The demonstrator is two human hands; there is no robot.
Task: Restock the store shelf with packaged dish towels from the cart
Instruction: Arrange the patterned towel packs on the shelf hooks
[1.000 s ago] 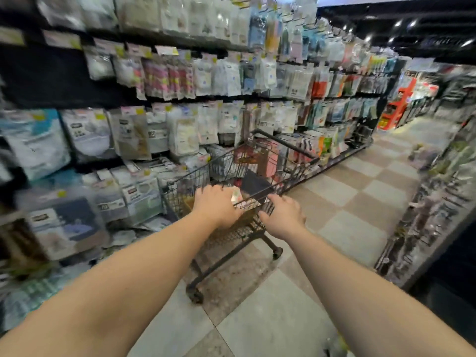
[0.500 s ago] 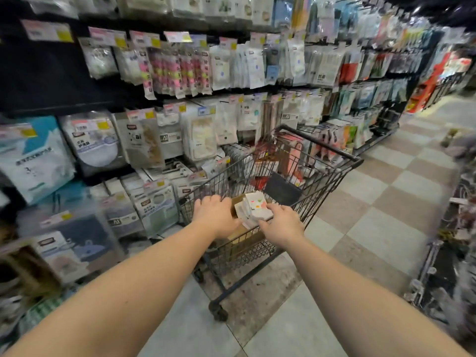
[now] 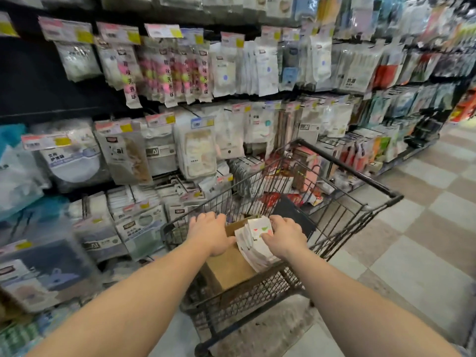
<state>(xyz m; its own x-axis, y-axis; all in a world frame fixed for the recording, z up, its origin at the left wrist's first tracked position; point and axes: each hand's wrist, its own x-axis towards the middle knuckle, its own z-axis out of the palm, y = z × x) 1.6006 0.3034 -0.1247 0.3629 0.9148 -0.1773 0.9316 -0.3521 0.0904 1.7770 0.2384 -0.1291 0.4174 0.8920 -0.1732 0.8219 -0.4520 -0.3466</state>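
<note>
A black wire cart (image 3: 345,207) stands in the aisle against the shelf. Inside it is a brown cardboard box (image 3: 229,269). My right hand (image 3: 284,237) grips a stack of white packaged dish towels (image 3: 253,243) with coloured marks, lifted at the box's right edge. My left hand (image 3: 210,234) rests curled over the box's left flap. The store shelf (image 3: 180,150) on the left is hung with many packaged goods.
Red and pink packages (image 3: 296,176) and a dark flat item (image 3: 291,211) lie deeper in the cart. The tiled checkered floor (image 3: 412,240) opens to the right, and the shelving runs on to the far right.
The cart now sits closer and the view has turned left toward the shelf. My right hand has drawn the towel stack up out of the box; my left hand stays on the box.
</note>
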